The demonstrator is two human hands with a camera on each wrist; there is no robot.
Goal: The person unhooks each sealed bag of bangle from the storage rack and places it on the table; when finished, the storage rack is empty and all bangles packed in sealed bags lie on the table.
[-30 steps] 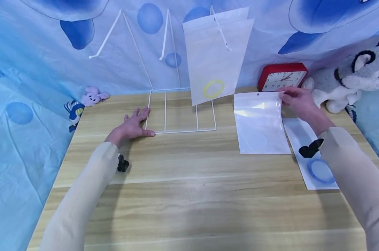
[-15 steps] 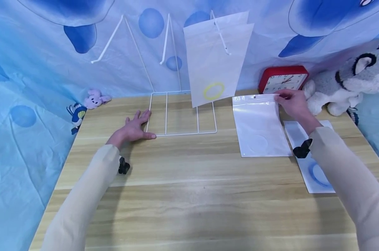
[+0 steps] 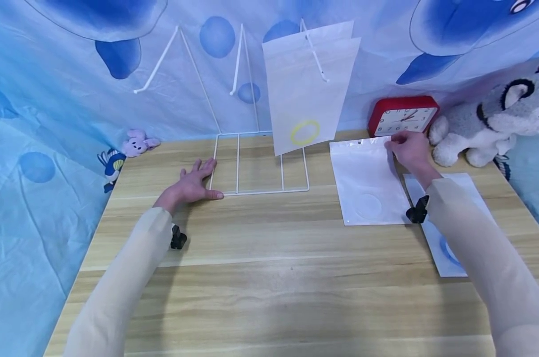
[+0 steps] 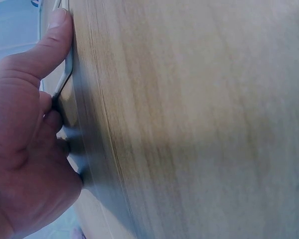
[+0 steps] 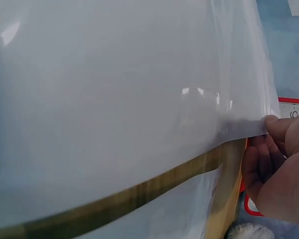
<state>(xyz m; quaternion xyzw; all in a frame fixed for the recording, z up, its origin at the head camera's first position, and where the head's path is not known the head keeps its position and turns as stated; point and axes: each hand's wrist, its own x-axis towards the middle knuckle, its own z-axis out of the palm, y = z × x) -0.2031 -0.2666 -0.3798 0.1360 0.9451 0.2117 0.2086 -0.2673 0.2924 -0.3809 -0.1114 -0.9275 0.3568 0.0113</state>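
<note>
My left hand point(image 3: 190, 186) rests with spread fingers on the front left corner of a white wire rack point(image 3: 265, 192), its thumb lying along the front rod. In the left wrist view that thumb point(image 4: 52, 42) is straight against the wire. With thumb and fingers, my right hand point(image 3: 411, 151) pinches the top right corner of a white zip bag point(image 3: 363, 178) that has a round mark low on it and a hole near the top. The corner is lifted in the right wrist view. From the rack's right hook hang white bags point(image 3: 305, 99), the front one with a yellow ring.
Another white bag point(image 3: 461, 193) with a blue ring lies under my right forearm, which partly hides it. Behind are a red clock point(image 3: 403, 116) and a plush husky point(image 3: 488, 119). Small plush toys, one a purple rabbit point(image 3: 137, 144), sit at the back left. Two rack hooks hold nothing.
My right hand has moved a little left, drawing the zip bag's top corner with it. My left hand stays on the rack. The head view has tilted up slightly.
</note>
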